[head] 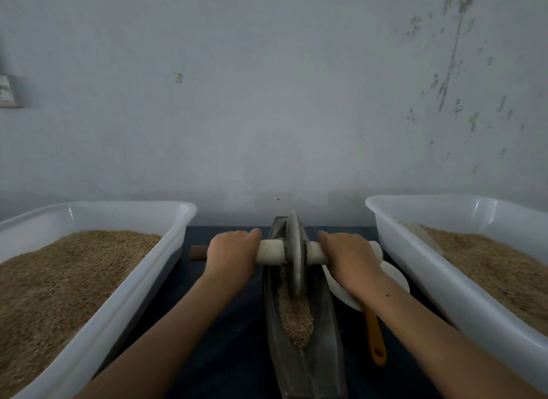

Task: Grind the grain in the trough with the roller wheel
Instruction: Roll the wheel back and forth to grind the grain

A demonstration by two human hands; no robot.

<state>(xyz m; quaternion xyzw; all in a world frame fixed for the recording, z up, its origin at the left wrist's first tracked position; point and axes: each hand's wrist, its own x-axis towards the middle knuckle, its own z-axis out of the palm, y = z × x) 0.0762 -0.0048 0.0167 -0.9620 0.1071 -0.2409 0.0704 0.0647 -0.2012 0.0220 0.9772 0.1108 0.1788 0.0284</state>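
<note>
The roller wheel (295, 254) is one grey disc standing upright on its edge in the one trough (274, 315), toward the trough's far end. One pale axle handle (269, 251) runs through the wheel's centre and sticks out on both sides. The left hand (231, 254) is curled round the handle on the left of the wheel, and the right hand (348, 257) is curled round it on the right.

Two white plastic tubs flank the trough: the left tub (154, 275) and the right tub (415, 260), each holding brown grain. One white dish (397, 277) lies just right of the trough, partly under the right forearm, and one orange handle (376, 339) lies below it.

The bench (231, 345) is covered in dark blue cloth and stands against a pale grey wall (267, 102) with flaking patches at the right.

The trough is long, dark and boat-shaped, with crushed grain (296, 318) lying along its channel on the near side of the wheel.
</note>
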